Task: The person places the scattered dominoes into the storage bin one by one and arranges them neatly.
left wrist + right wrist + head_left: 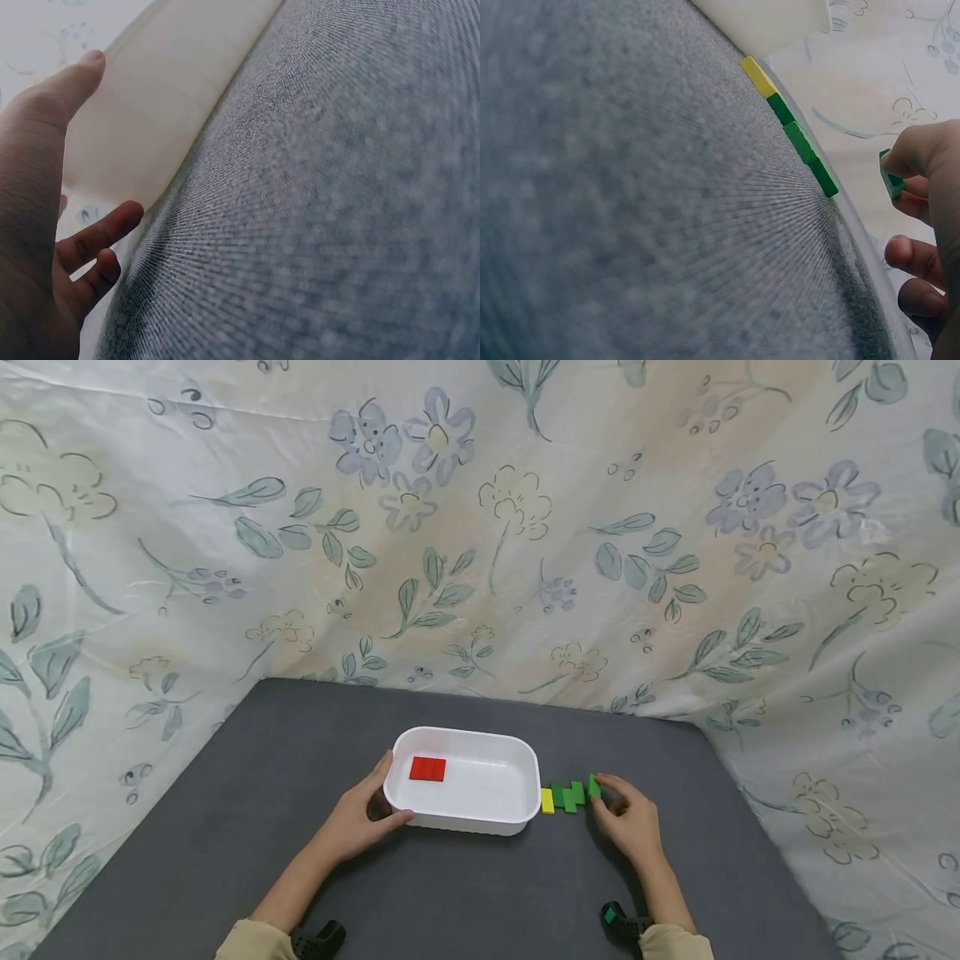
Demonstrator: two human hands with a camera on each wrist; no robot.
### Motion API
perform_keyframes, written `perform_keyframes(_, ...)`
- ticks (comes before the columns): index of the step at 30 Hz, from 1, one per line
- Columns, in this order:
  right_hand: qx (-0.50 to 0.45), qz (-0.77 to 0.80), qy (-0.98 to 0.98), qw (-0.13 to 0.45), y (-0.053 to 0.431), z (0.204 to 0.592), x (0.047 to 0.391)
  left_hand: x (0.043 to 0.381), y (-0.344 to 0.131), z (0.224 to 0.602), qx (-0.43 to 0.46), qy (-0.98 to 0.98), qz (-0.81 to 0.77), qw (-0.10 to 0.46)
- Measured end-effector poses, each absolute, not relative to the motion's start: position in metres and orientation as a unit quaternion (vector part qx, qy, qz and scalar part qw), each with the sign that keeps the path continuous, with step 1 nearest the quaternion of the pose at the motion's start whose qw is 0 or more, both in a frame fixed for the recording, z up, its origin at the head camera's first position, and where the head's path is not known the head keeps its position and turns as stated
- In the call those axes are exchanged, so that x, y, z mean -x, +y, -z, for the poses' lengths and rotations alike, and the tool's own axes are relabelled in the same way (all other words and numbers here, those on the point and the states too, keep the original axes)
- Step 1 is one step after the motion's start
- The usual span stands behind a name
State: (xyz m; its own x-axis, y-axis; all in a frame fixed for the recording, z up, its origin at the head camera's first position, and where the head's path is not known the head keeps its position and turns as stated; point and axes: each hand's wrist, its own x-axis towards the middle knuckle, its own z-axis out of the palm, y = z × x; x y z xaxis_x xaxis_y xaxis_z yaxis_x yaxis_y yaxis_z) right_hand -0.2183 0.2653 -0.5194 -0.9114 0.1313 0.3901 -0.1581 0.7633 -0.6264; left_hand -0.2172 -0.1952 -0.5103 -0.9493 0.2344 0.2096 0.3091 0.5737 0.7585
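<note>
A white plastic container (pixel 468 823) stands on the dark table, with red blocks (pixel 427 768) side by side in its left part. At its left end my left hand (pixel 352 824) grips it, the thumb along the front wall and the fingers at the left side. Between thumb and fingers, my right hand (pixel 632 822) pinches a small green block (pixel 890 180), raised off the table in the right wrist view. Left of that hand lie several green blocks (pixel 567 797) in a staggered row, with a yellow block (pixel 547 802) at the container end.
The dark grey table (pixel 480 893) spreads around the container. Behind it and at both sides hangs a pale cloth (pixel 480 568) with flowers and leaves. Black wrist bands (pixel 318 939) sit by the beige sleeves.
</note>
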Motion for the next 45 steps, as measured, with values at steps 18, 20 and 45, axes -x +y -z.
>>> perform_keyframes(18,-0.046,-0.355,-0.904,0.235,0.237,0.5,0.221,0.218,-0.197,0.509,0.159,-0.884,0.437,0.043)
perform_keyframes(20,-0.058,-0.35,-0.901,0.248,0.232,0.496,0.223,0.218,-0.197,0.509,0.157,-0.883,0.441,0.041)
perform_keyframes(45,-0.179,-0.397,-0.871,0.228,0.147,0.47,0.242,0.216,-0.195,0.512,0.151,-0.883,0.443,0.03)
